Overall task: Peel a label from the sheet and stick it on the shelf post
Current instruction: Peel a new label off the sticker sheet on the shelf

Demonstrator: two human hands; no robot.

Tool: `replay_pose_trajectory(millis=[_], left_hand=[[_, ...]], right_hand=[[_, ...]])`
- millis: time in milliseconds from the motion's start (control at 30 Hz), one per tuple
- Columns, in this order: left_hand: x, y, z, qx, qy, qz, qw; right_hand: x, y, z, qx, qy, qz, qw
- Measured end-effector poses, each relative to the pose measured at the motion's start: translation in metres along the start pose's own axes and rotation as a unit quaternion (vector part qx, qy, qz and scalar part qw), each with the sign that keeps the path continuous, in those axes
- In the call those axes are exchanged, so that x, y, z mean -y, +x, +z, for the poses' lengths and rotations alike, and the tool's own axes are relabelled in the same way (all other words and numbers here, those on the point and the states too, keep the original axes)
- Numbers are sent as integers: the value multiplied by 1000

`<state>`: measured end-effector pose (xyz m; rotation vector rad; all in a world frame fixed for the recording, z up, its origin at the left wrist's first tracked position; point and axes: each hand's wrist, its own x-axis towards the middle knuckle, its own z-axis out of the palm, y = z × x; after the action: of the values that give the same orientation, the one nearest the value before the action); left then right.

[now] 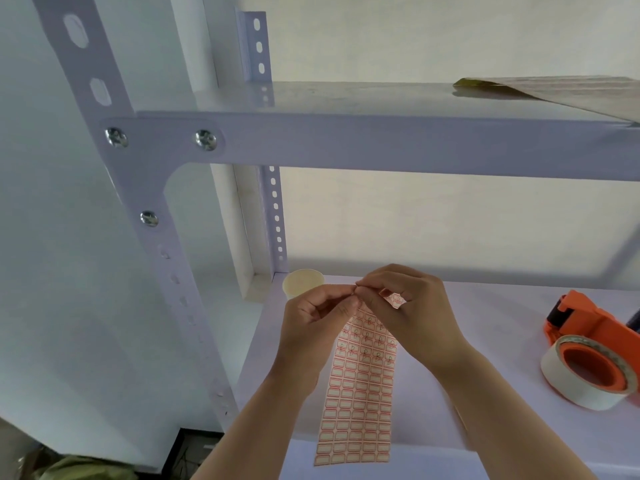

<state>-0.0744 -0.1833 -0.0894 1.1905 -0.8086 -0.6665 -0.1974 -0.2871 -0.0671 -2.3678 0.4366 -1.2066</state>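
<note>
White metal shelving fills the view, its perforated front post at 9 o'clock. On the lower shelf, a pale paper cup sits at 11 o'clock of the hands; an orange tape dispenser and white tape roll lie at 3 o'clock. Left hand and right hand pinch together the top edge of the long red-bordered label sheet, which hangs toward 6 o'clock.

orange tape dispenser with white tape roll; pale cup; perhaps cardboard above.
</note>
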Motion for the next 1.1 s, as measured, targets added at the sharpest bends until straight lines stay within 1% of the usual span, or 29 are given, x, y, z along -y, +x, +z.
replay_pose_trajectory(millis=[333, 533, 600, 767, 833, 933, 1000, 1033, 1100], left_hand=[[8, -3, 5, -29, -11, -30, 999], [14, -3, 7, -61, 1, -41, 997], [19, -2, 7, -74, 29, -46, 996], [38, -1, 5, -108, 151, -63, 981], [41, -1, 4, -102, 195, -68, 973], [41, -2, 4, -74, 268, -77, 958], [36, -4, 6, -58, 310, -58, 947], [31, -5, 7, -58, 308, -43, 949], [18, -8, 10, -71, 256, -17, 964]], right_hand=[[-2, -2, 3, -14, 0, 47, 999], [-3, -4, 4, -28, 8, 110, 993], [-3, -5, 3, -38, 24, 139, 989], [-4, -7, 2, -53, 56, 191, 978], [-4, -8, 2, -52, 42, 188, 980], [-5, -10, 2, -58, 19, 173, 983], [-4, -11, 3, -65, 14, 159, 985], [-3, -11, 3, -69, 11, 146, 987], [0, -13, 5, -79, -4, 107, 991]])
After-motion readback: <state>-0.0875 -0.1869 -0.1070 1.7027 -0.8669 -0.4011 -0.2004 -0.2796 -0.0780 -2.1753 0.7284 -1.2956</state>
